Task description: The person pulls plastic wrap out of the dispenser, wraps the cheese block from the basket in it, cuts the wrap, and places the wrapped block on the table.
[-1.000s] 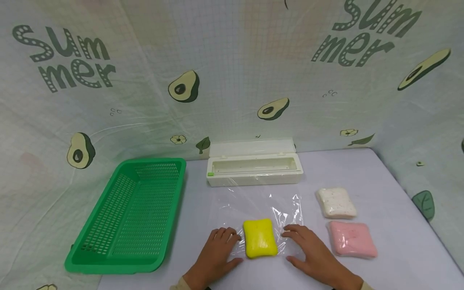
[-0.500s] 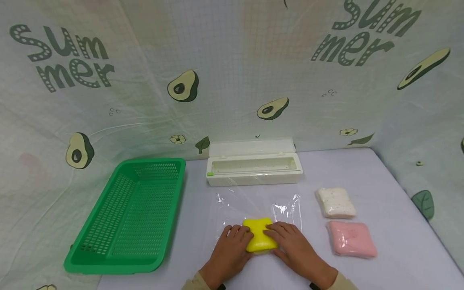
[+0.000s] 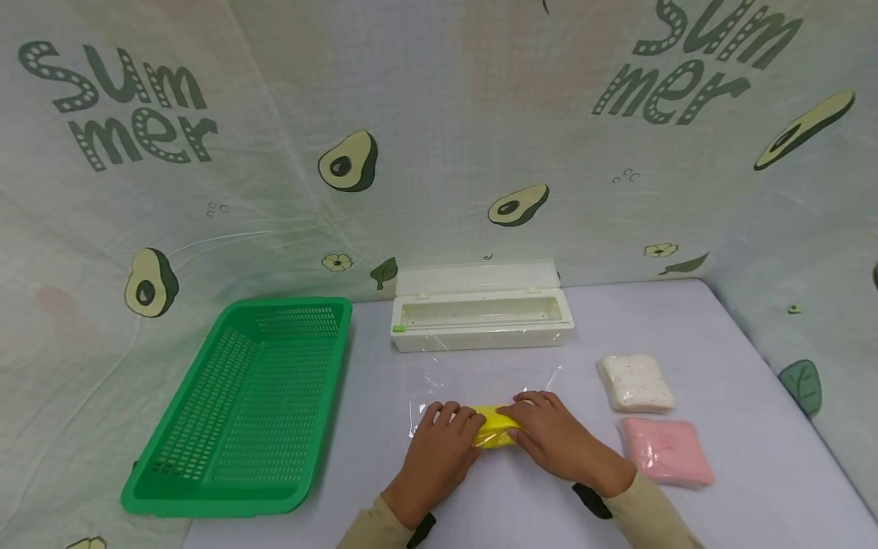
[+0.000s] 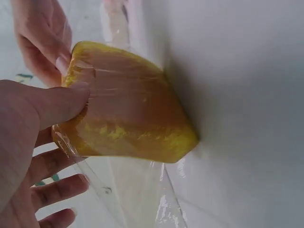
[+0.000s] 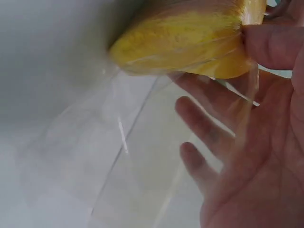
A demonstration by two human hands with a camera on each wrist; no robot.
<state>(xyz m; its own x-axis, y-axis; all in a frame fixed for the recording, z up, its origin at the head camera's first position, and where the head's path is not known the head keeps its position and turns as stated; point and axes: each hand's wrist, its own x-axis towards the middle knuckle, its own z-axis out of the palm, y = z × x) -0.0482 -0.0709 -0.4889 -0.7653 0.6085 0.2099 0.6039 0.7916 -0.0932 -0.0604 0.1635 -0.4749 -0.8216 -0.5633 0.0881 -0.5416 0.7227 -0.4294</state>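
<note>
Both hands hold a yellow pillow-shaped block [image 3: 497,428] with clear plastic film over it. It is tilted up, its far edge near the table in the left wrist view. My left hand [image 3: 442,446] pinches its left side, the thumb pressing the film onto the yellow face [image 4: 123,107]. At the other side my right hand [image 3: 555,436] pinches it, with several fingers spread beyond the block [image 5: 185,45]. A loose sheet of clear film [image 3: 428,381] stretches from the block toward the long white film box [image 3: 480,338]. What the block is made of cannot be told.
A green plastic basket [image 3: 236,507] stands at the left. To the right lie a white speckled block [image 3: 636,383] and a pink block [image 3: 667,451] in shiny film. The white box has its lid [image 3: 476,279] raised against the printed curtain [image 3: 439,114].
Both hands came in from beside the yellow block, took hold of its sides, and turned it up and away from me. Film now covers the face toward me.
</note>
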